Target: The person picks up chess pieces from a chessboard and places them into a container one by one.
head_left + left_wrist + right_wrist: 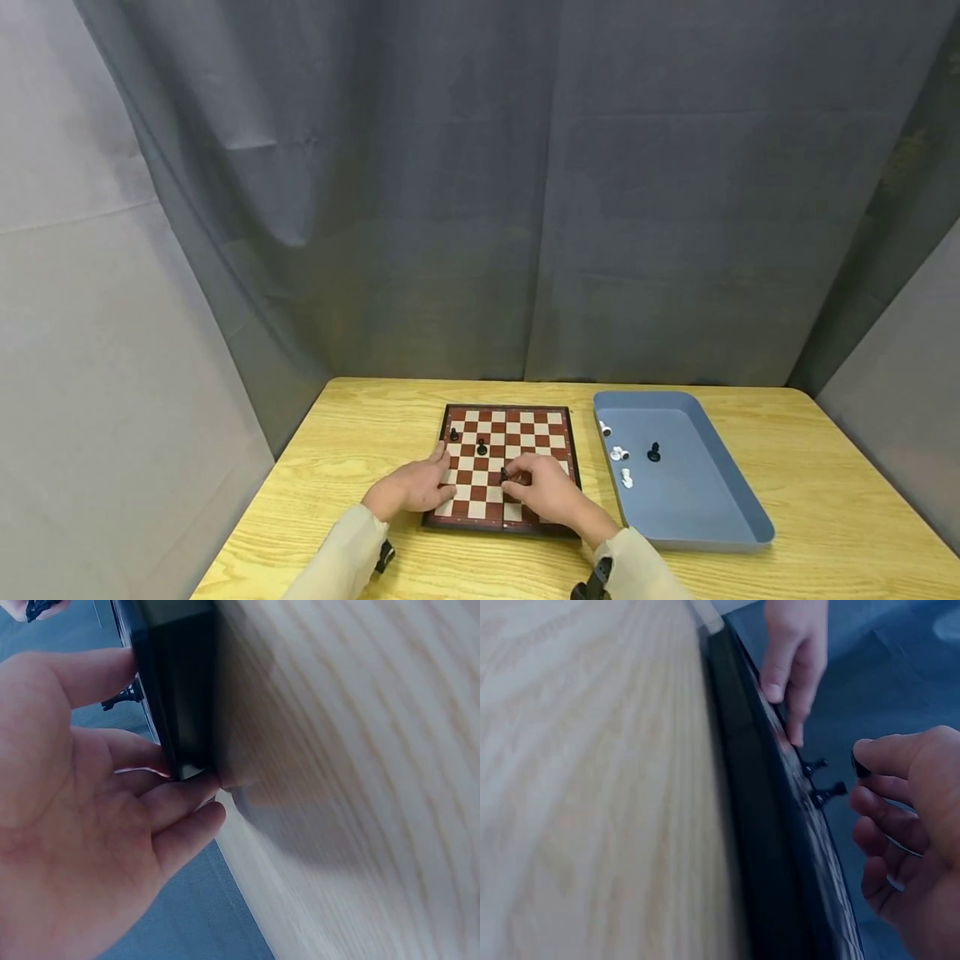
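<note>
A red-and-white chessboard [477, 492] with a dark frame lies on the table. Two black chess pieces stand on its left half, a smaller pawn [453, 434] and another piece [482, 447]. My left hand [416, 485] rests at the board's left edge, its relaxed fingers touching the dark side [180, 690] in the left wrist view. Above the middle of the board, my right hand [546, 492] pinches a black chess piece [860, 766] between thumb and forefinger. Most of that piece is hidden by the fingertips.
Right of the board sits a blue-grey tray [697, 492]. Inside are several white chess pieces [627, 478] along its left side and one black chess piece [654, 452]. Grey curtains [540, 208] hang behind the wooden table [375, 400].
</note>
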Available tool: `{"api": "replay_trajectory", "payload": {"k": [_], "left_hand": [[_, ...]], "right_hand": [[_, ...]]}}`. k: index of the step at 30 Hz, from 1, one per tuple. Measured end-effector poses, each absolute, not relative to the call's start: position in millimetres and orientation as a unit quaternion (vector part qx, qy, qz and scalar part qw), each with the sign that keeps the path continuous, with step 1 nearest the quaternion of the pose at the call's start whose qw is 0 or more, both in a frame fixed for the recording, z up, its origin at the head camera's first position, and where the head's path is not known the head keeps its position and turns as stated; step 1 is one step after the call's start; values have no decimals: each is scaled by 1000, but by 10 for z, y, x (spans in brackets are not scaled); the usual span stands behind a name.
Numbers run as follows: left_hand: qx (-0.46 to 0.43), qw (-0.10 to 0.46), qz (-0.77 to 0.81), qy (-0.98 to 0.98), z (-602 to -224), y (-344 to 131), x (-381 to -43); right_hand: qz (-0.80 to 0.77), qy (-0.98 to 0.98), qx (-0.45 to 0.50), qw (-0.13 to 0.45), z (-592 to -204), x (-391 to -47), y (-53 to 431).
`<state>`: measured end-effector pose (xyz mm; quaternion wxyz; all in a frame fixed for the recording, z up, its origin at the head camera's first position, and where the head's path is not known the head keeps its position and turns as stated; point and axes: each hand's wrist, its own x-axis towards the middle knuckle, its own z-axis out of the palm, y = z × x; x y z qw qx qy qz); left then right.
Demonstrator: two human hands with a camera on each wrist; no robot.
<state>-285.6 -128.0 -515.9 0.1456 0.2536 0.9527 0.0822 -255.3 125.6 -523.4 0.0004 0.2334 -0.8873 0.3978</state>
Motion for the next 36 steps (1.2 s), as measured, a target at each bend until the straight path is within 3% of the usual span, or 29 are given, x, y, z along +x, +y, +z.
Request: {"api": "replay_trajectory", "payload": {"k": [36], "left_hand": [[250, 145, 81, 954, -5144, -1322, -2862]], "right_hand": [[429, -891, 121, 85, -4973, -2636, 2458]]}}
